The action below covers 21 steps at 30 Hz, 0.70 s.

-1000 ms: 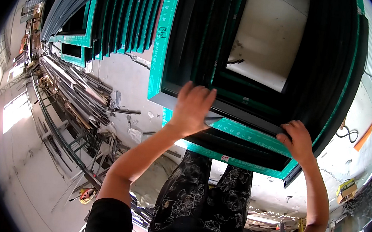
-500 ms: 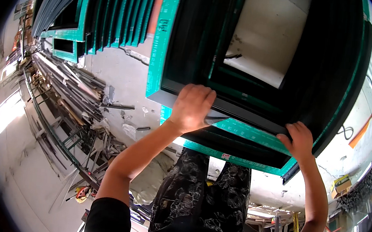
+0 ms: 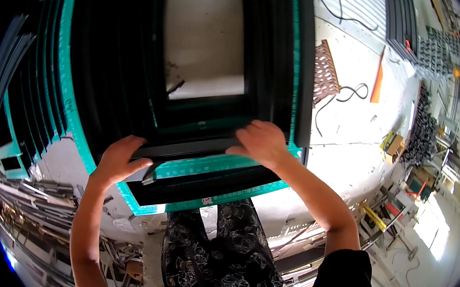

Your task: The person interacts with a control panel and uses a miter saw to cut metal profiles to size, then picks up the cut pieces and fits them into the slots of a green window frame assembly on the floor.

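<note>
A stack of black window frames with green protective film lies in front of me, seen from above through its rectangular opening. The near rail of the top window frame [image 3: 190, 149] runs across between my hands. Near its left end my left hand [image 3: 120, 162] is closed over the rail, thumb on the near side. Further right, my right hand [image 3: 263, 144] grips the same rail, its fingertips slightly blurred. Below that rail, nearer my legs, shows the green-filmed edge of a lower frame [image 3: 219, 198]. The undersides of both grips are hidden.
More green-filmed frames [image 3: 39, 81] stand in a row at left. Loose metal profiles [image 3: 41, 203] are heaped at lower left. On the right are a brown perforated piece [image 3: 326, 75], a black cable [image 3: 354, 92], an orange strip [image 3: 378, 77] and a cardboard box [image 3: 393, 147].
The view has turned right, so the frames appear further left. My left hand has slid closer to the rail's left end. My right hand now sits further in from the right corner.
</note>
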### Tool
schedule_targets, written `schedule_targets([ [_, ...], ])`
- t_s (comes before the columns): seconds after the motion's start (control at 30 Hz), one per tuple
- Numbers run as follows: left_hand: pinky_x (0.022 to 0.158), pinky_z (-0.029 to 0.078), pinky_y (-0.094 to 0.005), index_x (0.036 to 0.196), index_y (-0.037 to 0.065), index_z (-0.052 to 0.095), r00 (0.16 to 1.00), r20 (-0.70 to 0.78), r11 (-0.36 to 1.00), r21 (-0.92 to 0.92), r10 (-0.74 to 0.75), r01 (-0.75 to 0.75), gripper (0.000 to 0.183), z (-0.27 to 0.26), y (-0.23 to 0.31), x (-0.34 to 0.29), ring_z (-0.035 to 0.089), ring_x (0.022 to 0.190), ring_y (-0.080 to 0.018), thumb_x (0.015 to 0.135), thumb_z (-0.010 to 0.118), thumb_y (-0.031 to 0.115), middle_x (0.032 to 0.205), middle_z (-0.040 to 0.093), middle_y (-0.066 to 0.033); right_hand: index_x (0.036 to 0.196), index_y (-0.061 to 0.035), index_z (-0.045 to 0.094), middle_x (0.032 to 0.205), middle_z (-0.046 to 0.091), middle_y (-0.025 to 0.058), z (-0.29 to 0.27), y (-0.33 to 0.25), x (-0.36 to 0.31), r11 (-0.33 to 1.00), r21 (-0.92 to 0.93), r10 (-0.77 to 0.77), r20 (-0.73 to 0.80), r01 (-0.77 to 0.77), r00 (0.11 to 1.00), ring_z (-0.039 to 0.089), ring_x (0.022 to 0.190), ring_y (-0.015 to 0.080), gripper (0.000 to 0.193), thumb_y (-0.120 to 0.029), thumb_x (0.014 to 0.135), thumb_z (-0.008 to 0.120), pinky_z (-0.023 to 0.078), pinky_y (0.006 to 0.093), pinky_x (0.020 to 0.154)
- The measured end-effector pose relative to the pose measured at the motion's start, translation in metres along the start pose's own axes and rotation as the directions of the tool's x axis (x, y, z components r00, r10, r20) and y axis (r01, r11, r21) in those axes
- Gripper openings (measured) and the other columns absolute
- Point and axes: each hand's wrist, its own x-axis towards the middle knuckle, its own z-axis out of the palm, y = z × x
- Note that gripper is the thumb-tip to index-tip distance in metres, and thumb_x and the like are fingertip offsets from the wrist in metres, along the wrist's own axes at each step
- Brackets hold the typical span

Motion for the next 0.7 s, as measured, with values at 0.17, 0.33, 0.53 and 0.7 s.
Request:
schedule_targets([
  [0.17, 0.078, 0.048, -0.0426, 0.107, 0.000, 0.058, 0.999, 0.018, 0.995, 0.096, 0.034, -0.036, 0.040, 0.004, 0.008, 0.007, 0.060, 0.091, -0.0368, 0.082, 0.069, 0.030, 0.098, 0.060, -0.0171, 0.080, -0.0104, 0.062, 0.078, 0.059, 0.0043, -0.010, 0.001, 0.003, 0.999, 0.005, -0.034, -0.349, 0.039, 0.937, 0.061, 0.075, 0.0241, 0.045, -0.055, 0.074, 0.065, 0.050, 0.0370, 0.062],
  [0.33, 0.072, 0.047, -0.0451, 0.102, -0.001, 0.053, 0.998, 0.001, 0.968, 0.247, 0.055, -0.054, 0.035, 0.017, 0.008, 0.006, 0.059, 0.085, -0.0384, 0.081, 0.071, 0.021, 0.090, 0.058, -0.0195, 0.086, -0.0075, 0.061, 0.070, 0.061, 0.0101, -0.011, 0.006, 0.010, 0.984, 0.137, 0.060, 0.328, -0.111, 0.943, 0.063, 0.069, 0.0299, 0.051, -0.058, 0.084, 0.055, 0.049, 0.0421, 0.056],
  [0.53, 0.066, 0.050, -0.0414, 0.099, -0.001, 0.054, 0.999, -0.009, 0.949, 0.312, 0.045, -0.040, 0.037, 0.012, 0.012, 0.012, 0.062, 0.074, -0.0352, 0.079, 0.074, 0.023, 0.079, 0.061, -0.0168, 0.079, -0.0055, 0.058, 0.052, 0.057, 0.0061, -0.005, 0.015, 0.023, 0.993, 0.117, -0.075, 0.423, 0.027, 0.903, 0.063, 0.056, 0.0295, 0.053, -0.057, 0.087, 0.053, 0.050, 0.0400, 0.053],
  [0.7, 0.062, 0.050, -0.0405, 0.100, 0.000, 0.053, 0.994, -0.083, 0.947, 0.318, 0.067, -0.037, 0.038, 0.015, 0.011, 0.010, 0.063, 0.069, -0.0347, 0.078, 0.075, 0.023, 0.074, 0.062, -0.0161, 0.076, -0.0059, 0.057, 0.057, 0.059, 0.0072, -0.001, 0.007, 0.015, 0.995, 0.074, 0.039, 0.327, -0.067, 0.944, 0.064, 0.060, 0.0279, 0.055, -0.060, 0.086, 0.053, 0.051, 0.0382, 0.054],
])
